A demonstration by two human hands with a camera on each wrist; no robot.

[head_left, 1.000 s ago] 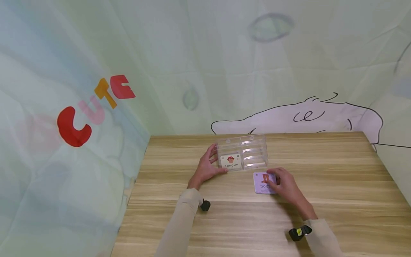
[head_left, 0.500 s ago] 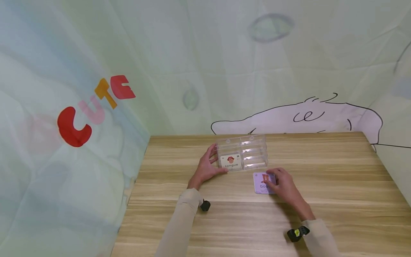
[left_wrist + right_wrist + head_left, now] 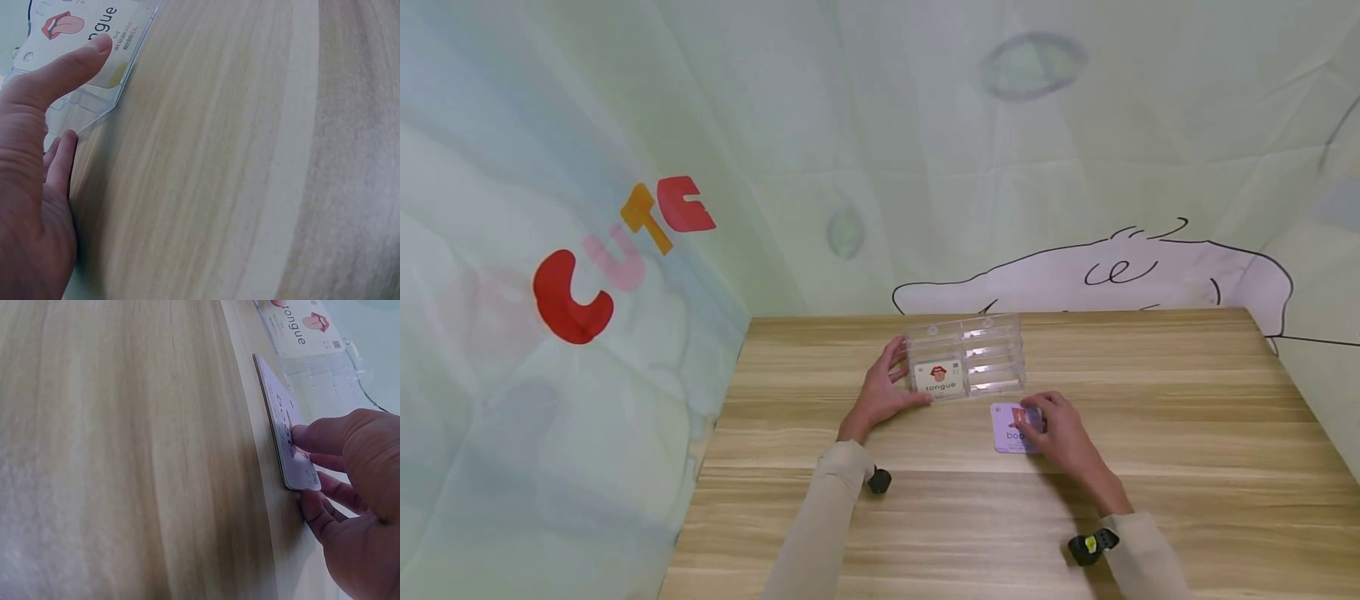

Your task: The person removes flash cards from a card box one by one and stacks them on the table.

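Note:
A clear plastic box (image 3: 988, 357) with compartments lies on the wooden table (image 3: 1150, 400). A white "tongue" card (image 3: 940, 377) stands in its left front compartment. My left hand (image 3: 901, 379) rests against the box's left front corner (image 3: 94, 109), thumb (image 3: 69, 59) straight along the front over the card (image 3: 75, 25), fingers against the left end. A small stack of purple cards (image 3: 1004, 435) lies just in front of the box. My right hand (image 3: 1037, 423) pinches the stack's right edge (image 3: 299, 478), one fingertip on top and the others curled at its side.
A printed fabric backdrop (image 3: 625, 233) encloses the table at the left and the back. The table's left edge (image 3: 715, 433) runs close to my left forearm. Bare wood (image 3: 1187, 467) stretches to the right and toward me.
My right hand has crept slightly left and farther over the purple cards, covering more of the top one. The left hand and the box have stayed put.

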